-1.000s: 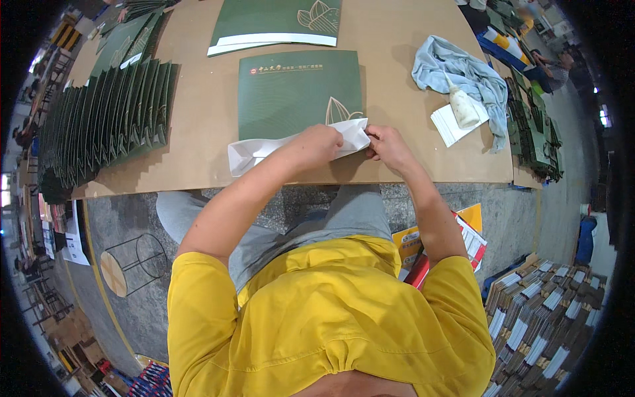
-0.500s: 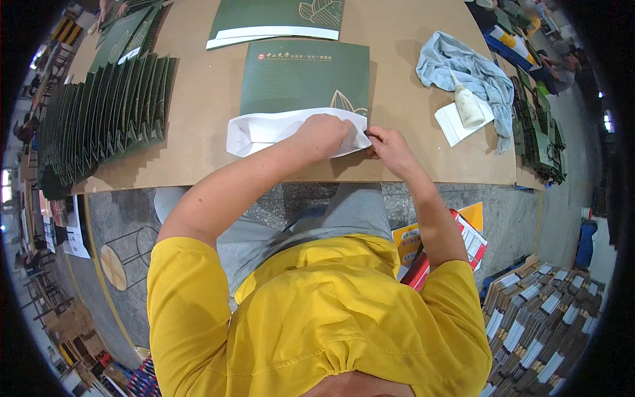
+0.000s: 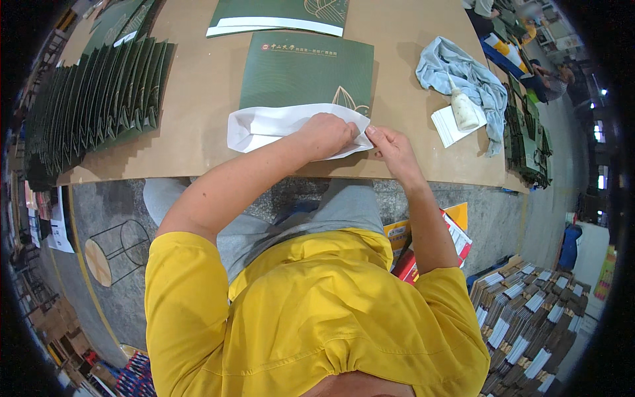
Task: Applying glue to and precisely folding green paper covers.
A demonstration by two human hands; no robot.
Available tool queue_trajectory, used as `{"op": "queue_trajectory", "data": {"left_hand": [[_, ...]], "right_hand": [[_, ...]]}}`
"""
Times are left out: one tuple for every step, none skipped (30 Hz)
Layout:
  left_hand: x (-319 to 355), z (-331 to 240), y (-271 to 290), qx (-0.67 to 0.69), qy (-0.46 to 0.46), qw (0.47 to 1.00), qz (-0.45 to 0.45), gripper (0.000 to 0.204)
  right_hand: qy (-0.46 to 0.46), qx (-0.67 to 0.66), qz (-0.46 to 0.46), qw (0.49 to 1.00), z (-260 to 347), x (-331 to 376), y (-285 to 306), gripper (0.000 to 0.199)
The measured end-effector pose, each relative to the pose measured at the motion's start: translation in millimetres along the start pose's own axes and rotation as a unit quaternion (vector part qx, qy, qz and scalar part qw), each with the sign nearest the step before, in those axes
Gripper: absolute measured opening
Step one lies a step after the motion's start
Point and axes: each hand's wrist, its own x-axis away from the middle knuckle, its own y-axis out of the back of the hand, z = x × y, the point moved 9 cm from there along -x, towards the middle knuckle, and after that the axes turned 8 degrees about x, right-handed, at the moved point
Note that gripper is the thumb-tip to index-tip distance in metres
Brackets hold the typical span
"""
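Note:
A green paper bag point(image 3: 304, 76) lies flat in front of me, its white-lined bottom end point(image 3: 264, 126) folded open toward me. My left hand point(image 3: 329, 134) is curled inside that opening near its right end; the fingertips are hidden, so what they hold cannot be made out. At the right corner of the bag, the thumb and fingers of my right hand point(image 3: 395, 151) are closed on the paper edge. Beyond it lies another green bag point(image 3: 274, 12) with a white strip along its near edge.
A row of folded green bags point(image 3: 99, 99) stands on the table's left. To the right are a squeeze bottle point(image 3: 464, 111), white cards point(image 3: 444, 127) and a light blue cloth point(image 3: 479, 86). A stool point(image 3: 99, 263) and stacked cardboard point(image 3: 529, 317) are on the floor. People work at the far right.
The view has shifted slightly. Both hands stay at the right end of the bag's opening; the right hand's fingers have moved a little at the corner.

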Motion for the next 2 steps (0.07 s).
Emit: {"op": "queue_trajectory", "data": {"left_hand": [[-1.0, 2.2, -1.9, 0.017, 0.005, 1.000, 0.011, 0.018], [-1.7, 4.0, -3.0, 0.034, 0.010, 0.999, 0.023, 0.020]], "right_hand": [[-0.004, 0.020, 0.008, 1.000, 2.7, 0.3, -0.9, 0.040], [-0.007, 0.039, 0.016, 0.999, 6.1, 0.4, -2.4, 0.042]]}}
